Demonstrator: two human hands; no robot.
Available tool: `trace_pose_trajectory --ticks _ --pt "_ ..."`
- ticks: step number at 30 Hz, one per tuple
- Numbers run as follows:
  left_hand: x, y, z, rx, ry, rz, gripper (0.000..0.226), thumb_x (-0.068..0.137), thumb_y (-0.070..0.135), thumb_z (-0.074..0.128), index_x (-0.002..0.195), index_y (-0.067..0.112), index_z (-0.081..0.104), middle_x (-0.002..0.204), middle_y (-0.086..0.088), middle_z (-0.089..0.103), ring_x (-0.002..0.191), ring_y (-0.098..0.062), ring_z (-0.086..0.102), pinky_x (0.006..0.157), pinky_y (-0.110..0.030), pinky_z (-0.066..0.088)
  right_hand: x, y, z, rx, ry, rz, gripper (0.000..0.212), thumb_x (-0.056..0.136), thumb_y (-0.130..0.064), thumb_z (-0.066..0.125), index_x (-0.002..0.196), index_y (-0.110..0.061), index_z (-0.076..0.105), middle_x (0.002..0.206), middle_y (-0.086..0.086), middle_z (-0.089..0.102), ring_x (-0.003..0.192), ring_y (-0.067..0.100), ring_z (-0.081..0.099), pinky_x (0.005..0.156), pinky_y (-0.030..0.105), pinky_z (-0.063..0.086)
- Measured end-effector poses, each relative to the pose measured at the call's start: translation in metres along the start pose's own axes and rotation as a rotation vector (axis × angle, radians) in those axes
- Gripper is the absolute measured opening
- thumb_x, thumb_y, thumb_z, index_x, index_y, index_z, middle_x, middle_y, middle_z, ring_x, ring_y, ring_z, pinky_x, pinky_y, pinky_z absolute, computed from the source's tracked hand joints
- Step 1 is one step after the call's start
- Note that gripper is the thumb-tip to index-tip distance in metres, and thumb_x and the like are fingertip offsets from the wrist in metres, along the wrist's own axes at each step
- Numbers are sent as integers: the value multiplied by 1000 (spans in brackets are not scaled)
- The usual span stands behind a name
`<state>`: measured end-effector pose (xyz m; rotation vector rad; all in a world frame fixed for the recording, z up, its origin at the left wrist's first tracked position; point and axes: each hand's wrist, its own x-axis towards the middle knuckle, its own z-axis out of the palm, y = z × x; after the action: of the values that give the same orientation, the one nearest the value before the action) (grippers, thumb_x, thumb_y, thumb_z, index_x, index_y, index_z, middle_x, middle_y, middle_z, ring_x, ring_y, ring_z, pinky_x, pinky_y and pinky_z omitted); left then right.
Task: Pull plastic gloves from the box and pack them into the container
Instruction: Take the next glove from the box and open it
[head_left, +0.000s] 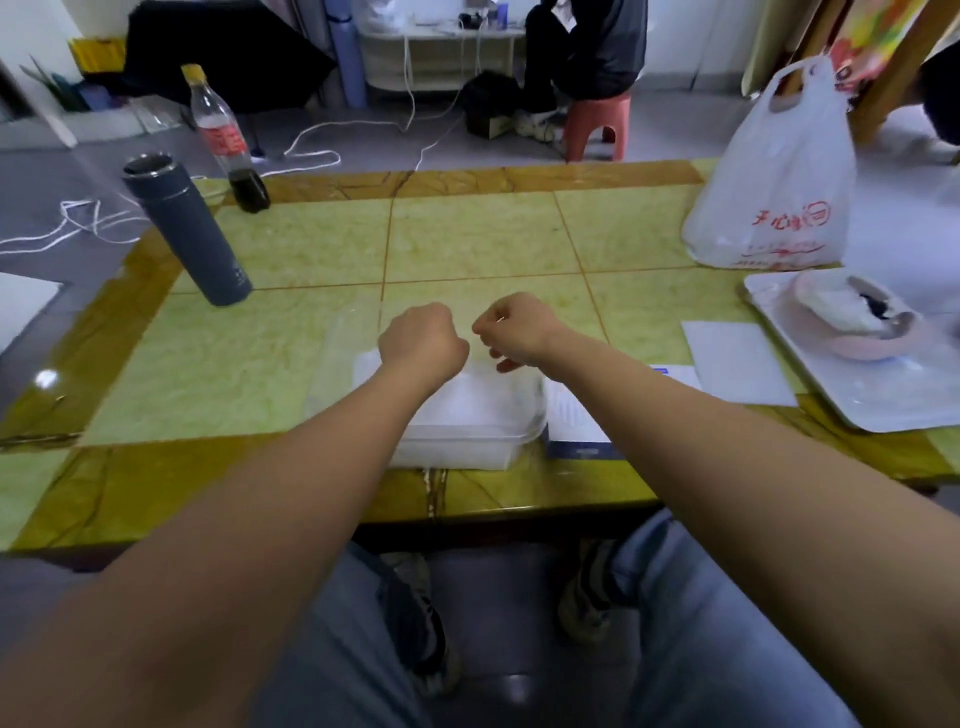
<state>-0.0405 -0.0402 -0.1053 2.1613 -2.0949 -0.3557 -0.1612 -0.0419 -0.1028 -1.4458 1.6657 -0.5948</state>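
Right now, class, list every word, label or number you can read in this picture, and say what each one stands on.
"开心" in red, then blurred characters: white plastic bag.
Red label, cola bottle: too blurred to read.
White mark, grey flask: too small.
Blue print, glove box: too small.

Glossy marbled table (467, 234), translucent plastic container (467, 415)

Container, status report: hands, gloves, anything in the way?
Left hand and right hand curled above container, apparently pinching a faint clear glove. Box right of container. Nothing blocking.
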Motion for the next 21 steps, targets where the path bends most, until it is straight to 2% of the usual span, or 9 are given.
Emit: trace_pose_trajectory --ticks 3,5,8,10,13,15,18,21 --pt "-15 38 -3 -115 45 107 14 92 23 49 89 15 60 92 -4 63 82 -27 55 63 -29 37 -13 25 -34 -3 181 -44 21 91 -13 54 97 0 69 87 13 67 81 30 65 76 42 57" --pt "-25 66 5 -225 28 187 15 90 24 52 96 17 64 98 -3 66 91 -27 60 67 -28 40 -22 54 -56 -30 279 -15 18 89 -15 57 93 -3 71 87 12 69 84 31 66 80 45 56" --pt "-35 100 20 -339 -50 274 19 89 21 55 104 17 67 105 -3 67 98 -24 60 71 -26 38 -34 96 -78 -88 333 92 19 89 -15 57 89 -1 69 84 14 68 82 32 64 78 44 56" --pt "-40 119 37 -332 -123 304 23 89 19 55 110 17 64 111 -3 65 101 -23 60 73 -25 37 -43 121 -88 -170 329 150 19 90 -14 54 86 -3 69 87 13 68 85 29 62 77 37 52" --pt "-42 131 63 -291 -275 272 36 88 17 57 124 14 51 113 -9 65 102 -29 62 75 -28 44 -48 142 -89 -288 282 177 23 90 -13 53 103 -11 72 109 11 69 105 27 62 87 31 47" --pt "-41 133 79 -272 -353 218 50 87 21 61 131 10 40 115 -12 63 102 -32 63 79 -33 49 -45 150 -87 -342 256 166 28 88 -14 57 112 -15 71 118 10 66 109 26 61 91 30 46" --pt "-39 129 97 -255 -403 146 77 84 31 70 143 8 25 123 -11 59 110 -30 58 77 -31 43 -38 157 -81 -404 276 147 27 85 -22 64 111 -21 71 119 7 63 105 25 62 86 29 47" --pt "-35 126 105 -302 -406 125 89 79 33 77 145 11 21 126 -9 56 112 -29 55 77 -30 41 -35 157 -75 -499 338 147 18 85 -21 66 102 -23 72 112 2 63 100 24 63 75 26 43"
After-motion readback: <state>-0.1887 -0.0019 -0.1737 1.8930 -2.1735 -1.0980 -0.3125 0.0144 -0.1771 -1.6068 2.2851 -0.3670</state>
